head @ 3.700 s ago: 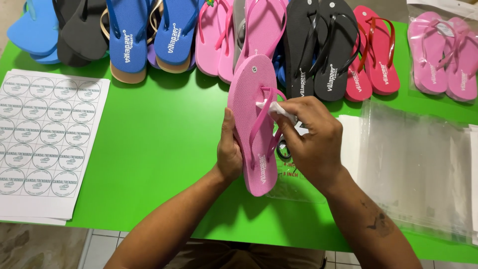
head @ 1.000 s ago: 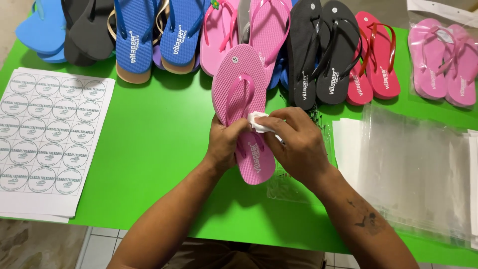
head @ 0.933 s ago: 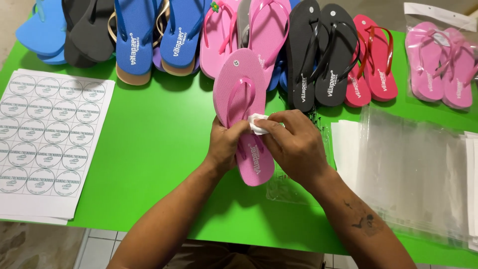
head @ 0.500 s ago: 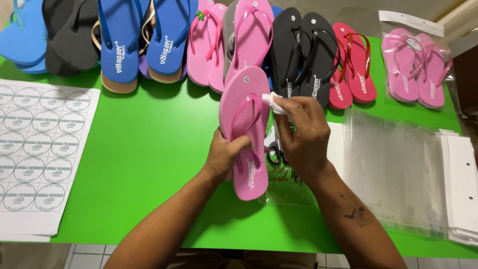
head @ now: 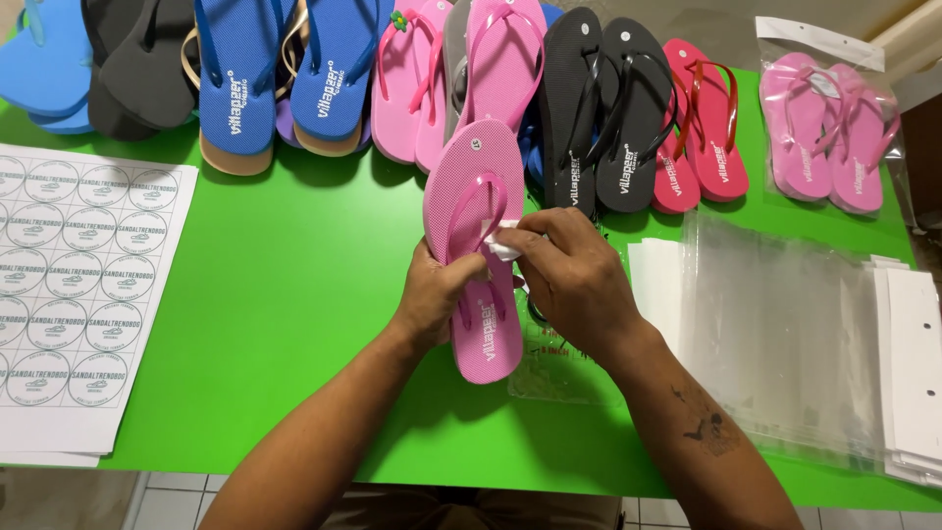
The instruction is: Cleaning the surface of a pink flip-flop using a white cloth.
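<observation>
Head view, looking down on green table (head: 285,324). Left hand (head: 437,294) wrapped round middle of pink flip-flop (head: 476,245), fingers curled shut under the sole, thumb lying over the edge near the strap; sole held up off the table, toe end pointing away, heel end toward the body. Right hand (head: 569,280) just beside it on the right, fingers bent and drawn together, fingertips pinching small white scrap (head: 503,240) against the strap on the upper face. Scrap mostly hidden by fingertips; kind of material not clear. Both hands touching the same flip-flop, thumbs nearly meeting at the strap.

Under right palm and wrist: clear plastic bag (head: 564,363) lying flat, partly covered. Further right of the fingers: stack of clear bags (head: 785,334) with white card headers (head: 913,373) at the far edge. Beyond the fingertips: row of flip-flops, black pair (head: 613,108), red pair (head: 702,123), blue pair (head: 285,74), more pink ones (head: 461,69). Bagged pink pair (head: 829,128) at far right. Well to the left of left hand: sheet of round stickers (head: 74,285).
</observation>
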